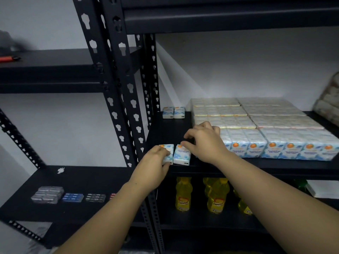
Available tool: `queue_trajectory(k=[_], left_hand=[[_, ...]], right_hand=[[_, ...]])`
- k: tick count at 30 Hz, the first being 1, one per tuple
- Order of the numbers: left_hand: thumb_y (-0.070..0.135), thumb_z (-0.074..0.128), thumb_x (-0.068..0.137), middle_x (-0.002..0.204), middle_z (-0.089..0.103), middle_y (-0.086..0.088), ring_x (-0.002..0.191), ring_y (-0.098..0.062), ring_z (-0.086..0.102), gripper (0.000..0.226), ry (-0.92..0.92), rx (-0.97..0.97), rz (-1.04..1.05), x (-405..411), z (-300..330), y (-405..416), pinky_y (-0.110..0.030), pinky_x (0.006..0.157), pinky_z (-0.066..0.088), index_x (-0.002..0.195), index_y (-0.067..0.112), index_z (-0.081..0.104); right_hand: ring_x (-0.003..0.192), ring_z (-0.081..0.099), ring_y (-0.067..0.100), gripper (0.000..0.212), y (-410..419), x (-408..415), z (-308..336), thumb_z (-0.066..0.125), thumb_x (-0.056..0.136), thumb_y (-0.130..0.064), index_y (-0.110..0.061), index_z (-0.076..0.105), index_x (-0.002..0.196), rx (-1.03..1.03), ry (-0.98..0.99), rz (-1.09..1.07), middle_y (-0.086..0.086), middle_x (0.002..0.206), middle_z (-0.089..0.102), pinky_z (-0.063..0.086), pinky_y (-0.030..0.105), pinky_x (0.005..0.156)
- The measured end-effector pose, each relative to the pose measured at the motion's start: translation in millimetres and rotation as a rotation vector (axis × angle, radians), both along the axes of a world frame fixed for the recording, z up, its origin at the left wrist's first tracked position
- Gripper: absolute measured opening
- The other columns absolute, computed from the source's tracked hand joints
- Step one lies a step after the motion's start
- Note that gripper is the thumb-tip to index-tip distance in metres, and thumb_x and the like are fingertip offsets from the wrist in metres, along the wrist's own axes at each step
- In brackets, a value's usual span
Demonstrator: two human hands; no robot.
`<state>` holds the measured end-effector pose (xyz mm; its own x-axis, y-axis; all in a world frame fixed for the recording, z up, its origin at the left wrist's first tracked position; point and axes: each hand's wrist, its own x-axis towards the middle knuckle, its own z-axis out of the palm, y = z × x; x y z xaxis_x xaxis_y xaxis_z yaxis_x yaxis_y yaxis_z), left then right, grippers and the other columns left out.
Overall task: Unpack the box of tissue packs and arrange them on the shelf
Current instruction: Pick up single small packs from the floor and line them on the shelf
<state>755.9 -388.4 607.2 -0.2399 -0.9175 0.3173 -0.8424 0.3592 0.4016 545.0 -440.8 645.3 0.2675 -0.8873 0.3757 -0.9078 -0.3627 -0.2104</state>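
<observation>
Two small blue-and-white tissue packs stand side by side at the front left of the black shelf [165, 131]. My left hand [153, 168] grips the left pack [168, 153] from its left side. My right hand [205, 142] rests its fingers on top of the right pack [182, 155]. Two more single packs [173, 112] stand at the back left of the same shelf. To the right, wrapped bundles of tissue packs [266, 129] fill the shelf in rows. The box is not in view.
Black perforated uprights [121, 99] stand just left of my hands. Yellow bottles [216, 195] sit on the shelf below. A lower left shelf holds small packaged items [47, 195]. An orange-and-black tool [9, 59] lies on the upper left shelf. A wrapped bundle [328, 103] leans at far right.
</observation>
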Motion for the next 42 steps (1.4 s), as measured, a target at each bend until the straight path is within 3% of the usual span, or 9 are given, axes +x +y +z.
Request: queue_trajectory(k=[6,11,17,23,26,32,36,39,42], left_hand=[[0.025,0.066,0.098,0.129,0.055,0.006,0.112,-0.015,0.059,0.029,0.027,-0.010,0.010,-1,-5,-3,-0.019,0.086,0.043,0.126,0.021,0.064],[0.024,0.065,0.098,0.127,0.056,0.006,0.112,-0.016,0.059,0.027,0.040,-0.025,-0.003,-2,-6,-6,-0.024,0.087,0.048,0.126,0.020,0.064],[0.026,0.065,0.099,0.132,0.056,0.004,0.124,-0.015,0.052,0.033,0.036,-0.038,-0.007,-5,-11,-11,-0.029,0.098,0.049,0.132,0.020,0.063],[0.034,0.066,0.098,0.132,0.055,0.003,0.128,-0.015,0.047,0.039,0.057,-0.056,-0.004,-14,-14,-18,-0.022,0.100,0.040,0.136,0.024,0.063],[0.039,0.068,0.096,0.130,0.058,0.003,0.126,-0.017,0.047,0.038,0.011,-0.089,-0.002,-20,-16,-23,-0.029,0.100,0.047,0.131,0.025,0.068],[0.036,0.069,0.096,0.129,0.062,0.003,0.124,-0.018,0.052,0.033,-0.037,-0.145,0.022,-27,-21,-28,-0.032,0.096,0.049,0.126,0.024,0.072],[0.037,0.066,0.097,0.130,0.061,0.006,0.126,-0.015,0.051,0.033,-0.041,-0.137,0.041,-30,-20,-34,-0.030,0.096,0.048,0.128,0.024,0.071],[0.037,0.066,0.097,0.129,0.061,0.006,0.125,-0.015,0.052,0.034,-0.048,-0.132,0.052,-33,-20,-42,-0.029,0.096,0.048,0.128,0.023,0.070],[0.036,0.066,0.097,0.128,0.062,0.004,0.124,-0.016,0.053,0.034,-0.048,-0.117,0.067,-38,-19,-55,-0.029,0.097,0.047,0.128,0.021,0.070]], right_hand=[[0.134,0.031,0.013,0.061,8,-11,4,0.069,0.068,-0.082,-0.036,0.075,0.107,0.127,0.149,0.152,-0.019,0.110,0.064,0.018,0.039,0.100],[0.146,0.025,0.016,0.041,9,-9,5,0.073,0.081,-0.065,-0.038,0.075,0.112,0.153,0.262,0.167,-0.019,0.120,0.066,0.012,0.047,0.111],[0.147,0.027,0.017,0.032,10,-4,-2,0.067,0.090,-0.061,-0.041,0.074,0.114,0.119,0.336,0.158,-0.019,0.127,0.065,0.005,0.052,0.112],[0.143,0.033,0.014,0.034,5,3,0,0.064,0.092,-0.060,-0.041,0.072,0.119,0.131,0.357,0.137,-0.016,0.129,0.066,0.014,0.049,0.112],[0.143,0.035,0.014,0.043,3,3,2,0.063,0.090,-0.065,-0.040,0.070,0.124,0.131,0.348,0.153,-0.016,0.129,0.067,0.018,0.046,0.111],[0.132,0.046,0.015,0.047,-4,-23,15,0.070,0.087,-0.051,-0.028,0.069,0.128,0.141,0.057,0.210,-0.008,0.126,0.066,0.038,0.044,0.110],[0.141,0.041,0.019,0.060,-8,-40,15,0.058,0.093,-0.064,-0.028,0.059,0.142,0.095,0.037,0.062,-0.003,0.148,0.056,0.035,0.045,0.115],[0.155,0.023,0.023,0.082,-7,-45,13,0.042,0.090,-0.081,-0.032,0.042,0.155,0.179,0.071,-0.042,0.001,0.167,0.031,0.018,0.049,0.125],[0.159,0.009,0.024,0.101,-8,-44,10,0.020,0.082,-0.093,-0.032,0.026,0.162,0.266,0.118,-0.099,0.004,0.172,0.015,0.006,0.055,0.127]])
